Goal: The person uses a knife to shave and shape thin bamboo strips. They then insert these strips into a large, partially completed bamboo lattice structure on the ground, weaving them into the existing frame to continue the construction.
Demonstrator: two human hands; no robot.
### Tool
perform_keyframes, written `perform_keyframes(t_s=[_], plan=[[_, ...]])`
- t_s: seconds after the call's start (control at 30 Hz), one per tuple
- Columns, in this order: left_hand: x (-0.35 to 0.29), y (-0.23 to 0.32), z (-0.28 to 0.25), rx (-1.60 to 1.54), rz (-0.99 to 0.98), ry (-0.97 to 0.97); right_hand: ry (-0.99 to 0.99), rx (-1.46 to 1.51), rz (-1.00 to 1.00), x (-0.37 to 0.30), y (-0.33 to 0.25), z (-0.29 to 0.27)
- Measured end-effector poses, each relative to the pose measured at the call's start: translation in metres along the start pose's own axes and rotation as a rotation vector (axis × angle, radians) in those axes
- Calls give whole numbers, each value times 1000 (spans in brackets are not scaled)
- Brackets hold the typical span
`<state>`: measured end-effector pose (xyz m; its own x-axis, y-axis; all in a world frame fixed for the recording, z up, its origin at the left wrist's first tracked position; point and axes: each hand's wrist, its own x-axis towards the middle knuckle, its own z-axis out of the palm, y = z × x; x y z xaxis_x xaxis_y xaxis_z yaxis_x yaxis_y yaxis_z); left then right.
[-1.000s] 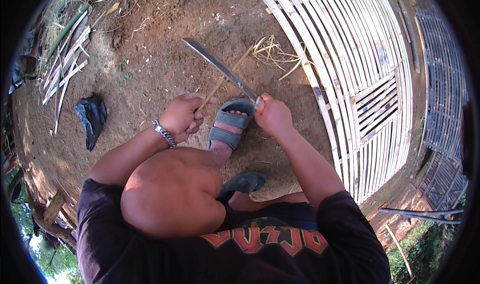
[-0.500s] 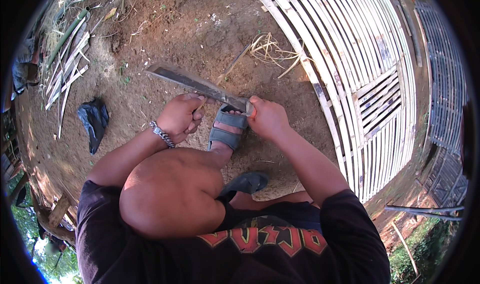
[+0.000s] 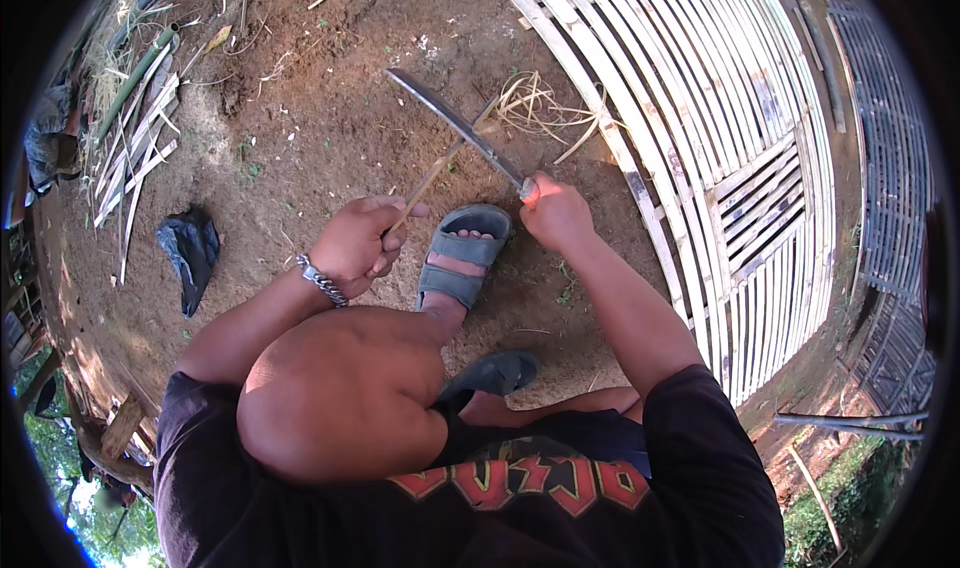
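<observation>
My left hand (image 3: 358,243), with a chain bracelet at its wrist, is closed around the near end of a thin bamboo strip (image 3: 430,178). The strip slants away to the upper right. In my right hand (image 3: 560,216) is the handle of a machete (image 3: 452,121), mostly hidden by the fingers. Its long blade, seen nearly edge-on, crosses the strip toward the strip's far end; whether the two touch I cannot tell. Below them is my foot in a grey-green sandal (image 3: 463,258), beside my raised bare knee (image 3: 340,393).
A slatted bamboo panel (image 3: 655,98) lies at the right, with another slatted panel (image 3: 885,158) beyond it. Curled bamboo shavings (image 3: 535,98) lie near the machete. Farther left are a black plastic bag (image 3: 187,253), split bamboo strips (image 3: 135,158) and a green bamboo pole (image 3: 137,83).
The machete has swung and moved outward to the right along the strip, its blade turning from broad face to edge. My right hand has shifted right and slightly away; my left hand stays nearly in place.
</observation>
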<state>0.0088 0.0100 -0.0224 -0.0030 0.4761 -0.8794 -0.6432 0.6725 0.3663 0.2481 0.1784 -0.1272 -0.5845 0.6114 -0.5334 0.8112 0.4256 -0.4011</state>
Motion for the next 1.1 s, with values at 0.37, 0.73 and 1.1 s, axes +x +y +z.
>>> perform_keyframes(t_s=[0.37,0.73,1.1], plan=[[-3,3,2,-15,-19,-19,-56,42,97,26,21,6],[-3,-4,1,-33,-13,14,-108,-16,106,31,29,-10],[-5,-6,-6,-18,-15,16,-140,141,176,46,68,-7]])
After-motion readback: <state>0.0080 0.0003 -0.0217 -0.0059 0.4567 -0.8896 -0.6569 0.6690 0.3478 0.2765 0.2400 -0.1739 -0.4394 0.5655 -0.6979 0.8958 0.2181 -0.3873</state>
